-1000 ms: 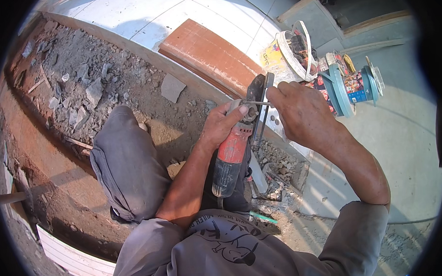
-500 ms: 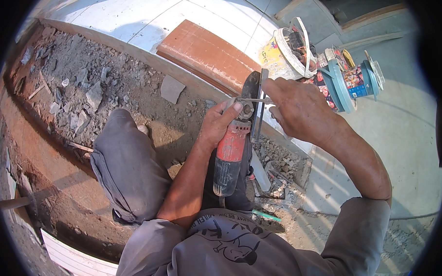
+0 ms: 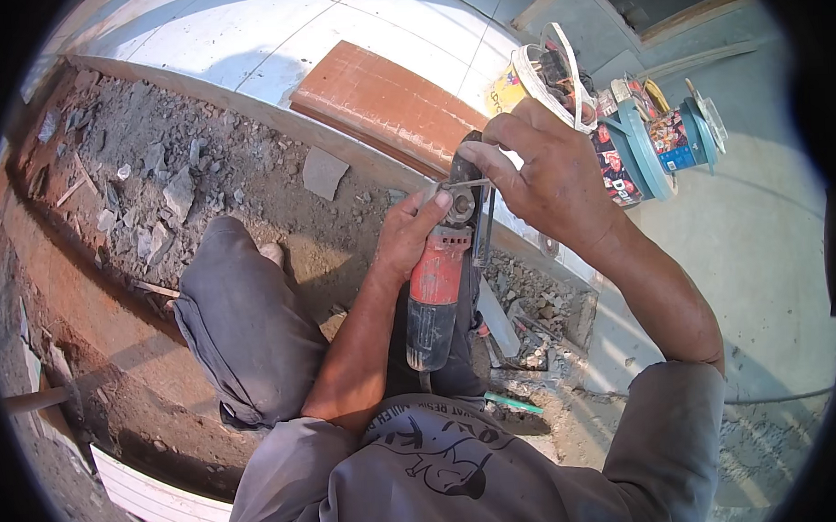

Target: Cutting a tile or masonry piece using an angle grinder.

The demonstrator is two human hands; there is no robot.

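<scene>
My left hand [image 3: 406, 234] grips the head of a red and black angle grinder [image 3: 433, 279], its thumb beside the spindle nut, where a thin metal rod [image 3: 473, 183] crosses sideways. Above it my right hand [image 3: 546, 175] has its fingers curled, fingertips at the upper part of the dark disc or guard [image 3: 462, 160]; its palm is hidden. Long narrow metal bars stand upright just right of the grinder. The tool lies over my lap, between my bent knee [image 3: 245, 304] and my shirt.
Rubble [image 3: 176, 191] fills a trench along a white tiled ledge [image 3: 272, 36] bearing a brown board [image 3: 375, 92]. At right are a white bucket [image 3: 517, 78] and blue buckets [image 3: 654, 174] on grey concrete. A white panel [image 3: 159, 491] lies lower left.
My right hand has moved up and left from beside the rod to the upper part of the dark disc. My left hand keeps its hold on the grinder.
</scene>
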